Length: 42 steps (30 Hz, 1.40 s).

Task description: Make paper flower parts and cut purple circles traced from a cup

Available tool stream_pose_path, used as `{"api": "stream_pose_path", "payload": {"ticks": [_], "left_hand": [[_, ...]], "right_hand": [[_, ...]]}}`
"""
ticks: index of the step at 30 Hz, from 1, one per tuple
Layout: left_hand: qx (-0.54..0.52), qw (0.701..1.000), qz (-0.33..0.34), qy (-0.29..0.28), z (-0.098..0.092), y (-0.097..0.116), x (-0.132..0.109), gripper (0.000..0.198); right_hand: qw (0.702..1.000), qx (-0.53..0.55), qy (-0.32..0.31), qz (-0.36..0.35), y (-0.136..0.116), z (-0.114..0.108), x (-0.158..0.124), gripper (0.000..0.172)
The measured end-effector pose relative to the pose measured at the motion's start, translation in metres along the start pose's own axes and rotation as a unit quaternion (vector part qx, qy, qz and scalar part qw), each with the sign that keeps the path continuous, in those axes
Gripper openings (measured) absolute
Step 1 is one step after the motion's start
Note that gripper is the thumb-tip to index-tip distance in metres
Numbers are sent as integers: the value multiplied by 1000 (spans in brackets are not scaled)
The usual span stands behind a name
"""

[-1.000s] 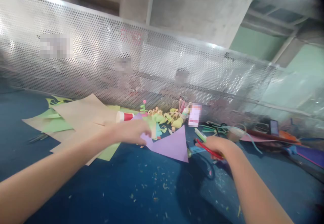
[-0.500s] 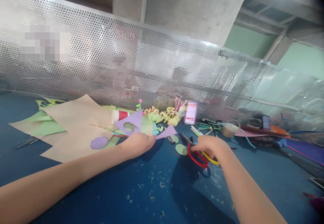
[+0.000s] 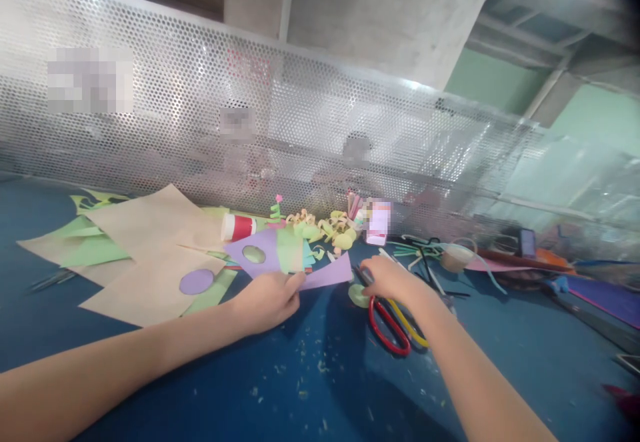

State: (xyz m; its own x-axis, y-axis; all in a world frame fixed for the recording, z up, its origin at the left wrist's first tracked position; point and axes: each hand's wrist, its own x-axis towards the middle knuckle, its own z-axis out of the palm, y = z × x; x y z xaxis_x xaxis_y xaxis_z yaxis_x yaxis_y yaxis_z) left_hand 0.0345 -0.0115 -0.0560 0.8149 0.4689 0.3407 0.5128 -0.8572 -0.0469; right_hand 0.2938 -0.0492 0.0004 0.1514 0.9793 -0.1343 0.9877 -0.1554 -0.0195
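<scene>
My left hand (image 3: 270,301) pinches a purple paper piece (image 3: 330,274) whose free end points right. Just behind that hand lies purple paper with an oval hole (image 3: 257,252), next to layered green and blue paper (image 3: 293,249). My right hand (image 3: 383,277) is at the blades of the scissors with red and yellow handles (image 3: 391,327); the handles stick out toward me, outside the fingers. Its fingertips are partly hidden, so its grip is unclear. A green paper oval (image 3: 358,295) lies by its fingers. On beige paper (image 3: 145,282) rests a purple oval (image 3: 196,282).
A red and white paper cup (image 3: 239,227) lies on its side near curled yellow-green scraps (image 3: 335,229). Behind them are a phone (image 3: 378,222) and a perforated metal screen (image 3: 310,109), with people beyond. Pipe cleaners and wires (image 3: 425,255) lie at right. Small scraps dot the blue table (image 3: 240,389).
My right hand has moved off the scissor handles toward the blades, and the handles have turned. My left hand shifted slightly left and nearer; the purple piece now shows wider.
</scene>
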Motion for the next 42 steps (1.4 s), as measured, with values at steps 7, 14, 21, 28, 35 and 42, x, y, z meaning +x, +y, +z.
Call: {"api": "stream_pose_path", "payload": {"ticks": [7, 14, 21, 28, 35, 42], "left_hand": [[-67, 997, -19, 44, 4, 0, -4, 28], [-91, 994, -41, 46, 4, 0, -4, 30], [-106, 993, -43, 43, 3, 1, -4, 29], [-100, 993, -43, 41, 3, 0, -5, 31], [-90, 993, -10, 70, 6, 0, -4, 35], [36, 995, 98, -1, -6, 9, -2, 44]], "right_hand": [[996, 70, 8, -50, 14, 12, 14, 16], [988, 109, 104, 17, 16, 24, 26, 27], [983, 120, 136, -14, 1, 38, 34, 24], [983, 97, 122, -95, -7, 45, 33, 30], [969, 72, 221, -90, -4, 57, 42, 36], [947, 41, 309, 84, 37, 7, 28, 27]]}}
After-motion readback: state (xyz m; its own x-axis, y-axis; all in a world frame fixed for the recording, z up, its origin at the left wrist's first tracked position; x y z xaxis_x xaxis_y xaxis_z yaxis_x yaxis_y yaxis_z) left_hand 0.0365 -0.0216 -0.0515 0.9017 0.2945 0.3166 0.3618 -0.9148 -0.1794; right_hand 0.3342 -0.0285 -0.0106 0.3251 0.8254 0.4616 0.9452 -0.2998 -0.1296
